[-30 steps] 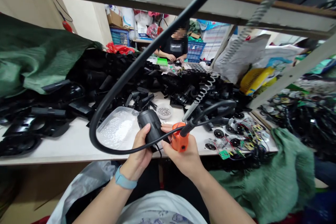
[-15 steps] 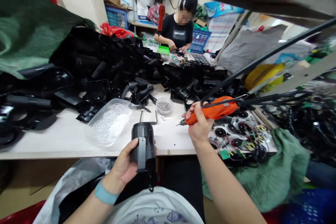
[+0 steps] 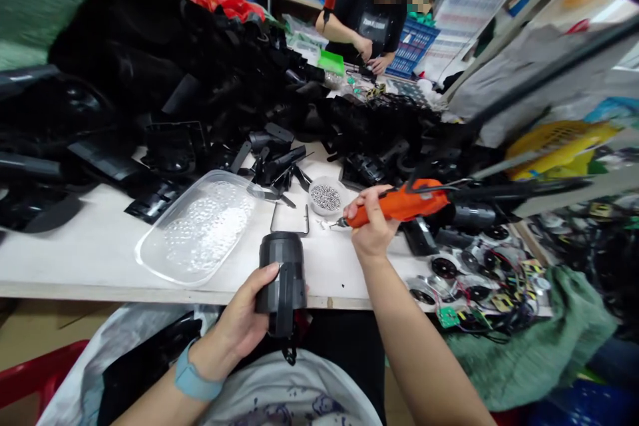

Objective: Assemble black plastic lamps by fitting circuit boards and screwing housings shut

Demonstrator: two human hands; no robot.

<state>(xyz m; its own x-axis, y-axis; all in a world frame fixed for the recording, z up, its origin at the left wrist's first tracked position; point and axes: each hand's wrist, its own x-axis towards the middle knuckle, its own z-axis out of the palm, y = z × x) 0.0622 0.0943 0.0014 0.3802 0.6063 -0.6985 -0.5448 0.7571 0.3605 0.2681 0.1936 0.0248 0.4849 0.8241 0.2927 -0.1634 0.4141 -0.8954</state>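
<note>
L hand (image 3: 234, 329) grips a black cylindrical housing (image 3: 282, 283) right at the near edge of the white surface (image 3: 74, 259), fingers (image 3: 262, 277) closed round its side. The housing's long axis stands about upright, w/ its lower end past the edge & a short black lead (image 3: 288, 351) hanging below it. R hand (image 3: 372, 226) is up & to the right, fingers (image 3: 362, 196) closed round the orange electric screwdriver (image 3: 399, 204). The driver's long axis runs nearly level across the surface, bit tip (image 3: 338, 223) pointing left, rear end & black cable (image 3: 504, 190) going off right.

Seen from the head cam, the housing lies down & left of the bit tip, near it but not touching. The L hand is nearer the housing, the R hand nearer the bowl. A few small bright fasteners (image 3: 322, 223) lie just left of the tip; can't tell if the tip touches them. Just beyond sits a white bowl of steel bits (image 3: 325, 198), too small to tell exactly what. A bent dark wire frame (image 3: 289, 221) lies between the housing & bowl, w/ a clear plastic tray (image 3: 197, 229) to the left. Black moulded parts (image 3: 174, 93) are heaped along the far side, circuit boards (image 3: 448, 317) & black discs (image 3: 444, 268) to the right. A co-worker (image 3: 369, 13) works at the far end, both hands low over small parts.
</note>
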